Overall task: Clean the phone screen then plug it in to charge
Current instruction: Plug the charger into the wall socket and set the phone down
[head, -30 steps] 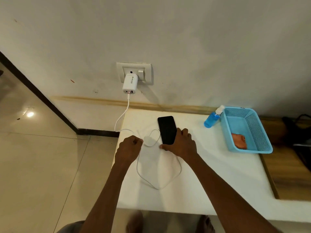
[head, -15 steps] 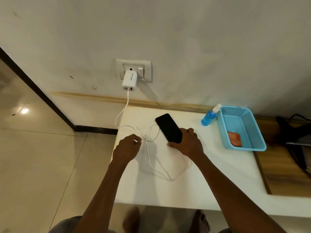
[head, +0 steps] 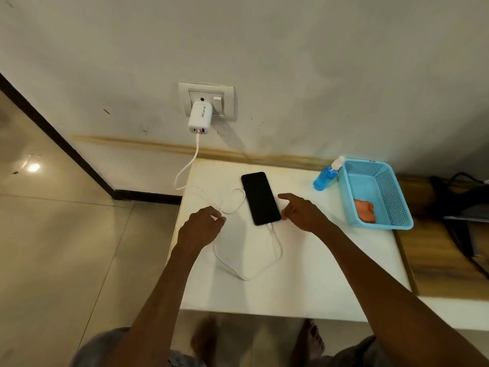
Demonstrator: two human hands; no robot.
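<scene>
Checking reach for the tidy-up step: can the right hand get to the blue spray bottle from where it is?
Probably yes. The right hand lies open beside the phone, and bare table runs from it to the spray bottle, which leans against the blue basket. Nothing stands between.

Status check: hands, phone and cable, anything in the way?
Left hand pinching cable; right hand open beside phone. Phone flat on table, cable at its near end. Nothing in the way.

A domestic room: plain plastered wall [head: 317, 62] with switch socket [head: 207, 101]; polished tiled floor [head: 66, 247] at left; white table [head: 304, 274]; bare feet [head: 311, 340] near.
</scene>
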